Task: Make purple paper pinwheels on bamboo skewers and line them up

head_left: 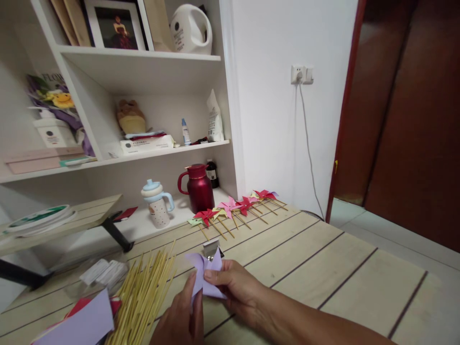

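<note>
Between my two hands is a lavender paper pinwheel [207, 278] with its blades folded toward the middle. My left hand [183, 306] grips its lower left side with the fingers pressed together. With the thumb across the paper near the centre, my right hand [233, 285] holds it from the right. Just behind the pinwheel stands a small open box [211, 246] with shiny bits at its front, partly covered by the paper. To the left of my hands lies a loose bundle of thin wooden sticks [147, 282]. Lavender paper sheets [86, 321] lie over red ones at the lower left.
Several finished pinwheels on sticks [230, 207] lie along the table's back edge. A red thermos jug [200, 189] and a speckled cup [157, 206] stand behind the slatted table [323, 258]. A clear plastic tray [98, 275] sits left of the sticks, near a small raised stand [93, 213].
</note>
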`<action>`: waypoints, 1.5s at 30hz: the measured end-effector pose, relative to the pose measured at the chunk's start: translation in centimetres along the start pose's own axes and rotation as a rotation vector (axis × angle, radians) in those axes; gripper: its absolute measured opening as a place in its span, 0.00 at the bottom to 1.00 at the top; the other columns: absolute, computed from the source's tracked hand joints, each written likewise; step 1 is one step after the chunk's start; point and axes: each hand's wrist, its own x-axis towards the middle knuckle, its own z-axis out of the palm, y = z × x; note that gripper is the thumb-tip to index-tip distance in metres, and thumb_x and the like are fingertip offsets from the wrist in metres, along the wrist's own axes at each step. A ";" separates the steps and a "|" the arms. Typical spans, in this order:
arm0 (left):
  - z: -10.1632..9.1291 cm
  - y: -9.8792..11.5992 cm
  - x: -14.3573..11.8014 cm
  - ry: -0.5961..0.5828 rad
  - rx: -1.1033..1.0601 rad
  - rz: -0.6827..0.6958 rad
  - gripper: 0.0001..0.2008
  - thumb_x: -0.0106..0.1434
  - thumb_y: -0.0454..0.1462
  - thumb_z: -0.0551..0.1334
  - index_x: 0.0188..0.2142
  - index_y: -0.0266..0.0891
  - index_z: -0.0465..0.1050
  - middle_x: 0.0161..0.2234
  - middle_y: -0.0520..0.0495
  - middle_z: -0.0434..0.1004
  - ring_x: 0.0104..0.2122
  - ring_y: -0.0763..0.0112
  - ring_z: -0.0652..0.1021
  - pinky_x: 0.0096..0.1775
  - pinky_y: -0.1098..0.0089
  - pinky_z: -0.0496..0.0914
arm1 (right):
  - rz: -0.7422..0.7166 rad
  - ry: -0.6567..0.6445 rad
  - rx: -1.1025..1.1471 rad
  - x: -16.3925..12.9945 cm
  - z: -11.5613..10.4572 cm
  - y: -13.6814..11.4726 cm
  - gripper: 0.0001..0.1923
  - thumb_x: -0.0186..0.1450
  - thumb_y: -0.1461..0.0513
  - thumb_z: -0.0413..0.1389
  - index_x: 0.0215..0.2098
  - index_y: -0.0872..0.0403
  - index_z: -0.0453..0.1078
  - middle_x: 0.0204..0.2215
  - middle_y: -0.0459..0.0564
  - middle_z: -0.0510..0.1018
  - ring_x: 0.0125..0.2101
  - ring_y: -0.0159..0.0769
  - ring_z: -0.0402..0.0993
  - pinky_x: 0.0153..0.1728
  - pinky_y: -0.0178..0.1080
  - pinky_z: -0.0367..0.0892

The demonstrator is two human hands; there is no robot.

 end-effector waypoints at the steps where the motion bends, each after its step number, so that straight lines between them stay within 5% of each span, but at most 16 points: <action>1: 0.1 0.0 0.0 0.020 -0.009 0.027 0.14 0.71 0.39 0.53 0.52 0.46 0.71 0.36 0.50 0.85 0.29 0.68 0.82 0.31 0.67 0.69 | -0.002 0.000 0.001 0.0 0.0 0.0 0.19 0.38 0.65 0.75 0.26 0.63 0.76 0.21 0.47 0.80 0.21 0.27 0.73 0.29 0.31 0.65; 7: -0.5 -0.1 0.7 0.034 -0.014 0.089 0.11 0.70 0.41 0.54 0.48 0.45 0.72 0.35 0.49 0.86 0.25 0.69 0.82 0.27 0.68 0.70 | -0.016 -0.005 0.000 0.0 -0.1 0.1 0.19 0.38 0.64 0.75 0.25 0.63 0.76 0.21 0.47 0.80 0.22 0.28 0.73 0.30 0.31 0.65; 17: -1.1 -1.6 1.8 -0.020 0.099 0.384 0.11 0.69 0.38 0.54 0.47 0.39 0.70 0.34 0.49 0.87 0.29 0.73 0.85 0.28 0.77 0.75 | -0.028 -0.019 -0.013 -0.2 0.1 0.1 0.18 0.39 0.64 0.75 0.25 0.62 0.76 0.20 0.47 0.80 0.21 0.28 0.72 0.31 0.32 0.65; 32: -0.9 -2.0 1.9 -0.113 0.014 0.371 0.12 0.69 0.37 0.53 0.46 0.41 0.73 0.34 0.49 0.86 0.31 0.73 0.85 0.30 0.79 0.76 | -0.026 -0.006 -0.011 -0.1 0.0 0.5 0.17 0.38 0.64 0.75 0.23 0.62 0.77 0.20 0.47 0.80 0.21 0.28 0.71 0.31 0.32 0.64; 40: -0.8 -1.7 1.1 -0.135 0.022 0.157 0.12 0.67 0.40 0.56 0.43 0.44 0.78 0.34 0.49 0.86 0.31 0.69 0.85 0.29 0.76 0.76 | -0.047 -0.041 -0.023 -0.1 0.0 0.7 0.19 0.39 0.63 0.75 0.26 0.63 0.78 0.22 0.51 0.81 0.24 0.31 0.74 0.35 0.34 0.67; 45: -0.9 0.8 0.8 -0.130 -0.137 -0.313 0.18 0.66 0.47 0.56 0.50 0.46 0.74 0.39 0.48 0.83 0.32 0.65 0.83 0.32 0.67 0.75 | -0.125 -0.062 -0.078 -0.2 0.1 0.5 0.18 0.44 0.61 0.73 0.30 0.63 0.78 0.23 0.52 0.80 0.25 0.35 0.74 0.33 0.37 0.67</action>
